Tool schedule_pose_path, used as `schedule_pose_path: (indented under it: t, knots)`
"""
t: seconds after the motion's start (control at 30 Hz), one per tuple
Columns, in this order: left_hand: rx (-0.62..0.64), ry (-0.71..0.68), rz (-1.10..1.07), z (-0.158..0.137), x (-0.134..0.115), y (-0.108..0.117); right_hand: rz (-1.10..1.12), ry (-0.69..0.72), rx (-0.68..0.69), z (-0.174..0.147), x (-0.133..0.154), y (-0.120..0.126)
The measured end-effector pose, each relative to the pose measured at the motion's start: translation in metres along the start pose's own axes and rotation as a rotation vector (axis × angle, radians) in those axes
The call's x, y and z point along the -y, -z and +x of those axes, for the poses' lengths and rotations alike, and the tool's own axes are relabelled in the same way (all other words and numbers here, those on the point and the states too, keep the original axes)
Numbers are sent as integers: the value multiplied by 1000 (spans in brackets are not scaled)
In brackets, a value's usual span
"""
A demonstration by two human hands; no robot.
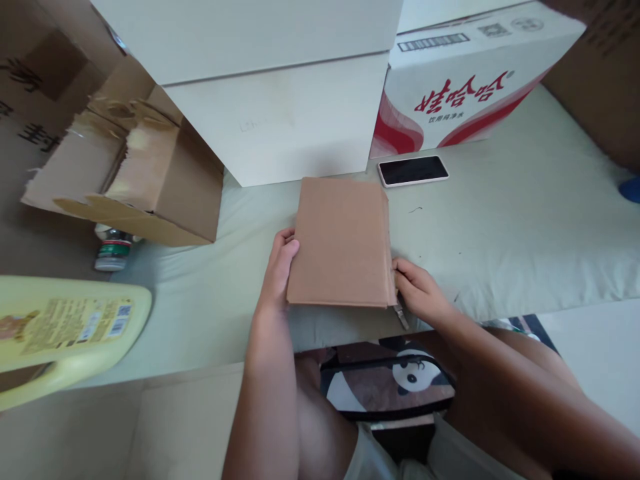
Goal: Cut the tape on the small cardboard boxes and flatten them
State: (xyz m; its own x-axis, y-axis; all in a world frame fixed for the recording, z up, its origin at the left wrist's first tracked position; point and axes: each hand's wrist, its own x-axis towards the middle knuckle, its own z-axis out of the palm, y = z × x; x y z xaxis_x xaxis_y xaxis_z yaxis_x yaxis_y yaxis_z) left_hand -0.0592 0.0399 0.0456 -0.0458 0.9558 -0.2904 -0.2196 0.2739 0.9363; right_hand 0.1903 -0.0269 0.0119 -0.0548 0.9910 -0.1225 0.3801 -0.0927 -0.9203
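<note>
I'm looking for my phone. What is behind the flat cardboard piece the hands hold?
Behind the flat cardboard piece lie a phone, screen dark, and a white box. Whatever lies under the cardboard is covered.

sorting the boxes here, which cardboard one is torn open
The brown cardboard box at the left, beside the white box: its flaps are ragged and spread open. The flat brown cardboard piece between both hands is folded shut.

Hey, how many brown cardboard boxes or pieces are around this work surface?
4, maybe more out of frame: the flat cardboard piece held between left hand and right hand; a torn open box at left; a printed box behind it; another far right.
</note>
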Motion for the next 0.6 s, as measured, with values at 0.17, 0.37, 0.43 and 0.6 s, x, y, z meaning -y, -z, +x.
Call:
schedule_pose_path:
  t: [0.17, 0.37, 0.43, 0.6]
  knots:
    - [-9, 9, -11, 0, -1, -1, 2, -17, -1, 0, -1, -1]
    - [-15, 13, -12, -2, -3, -3, 3, -20, 7, 0, -2, 0]
    - [-12, 6, -7, -2, -3, -3, 7, -18, 9, 0, -1, 0]
    - [0, 11, -6, -1, -2, -2, 18, -17, -3, -1, 0, -1]
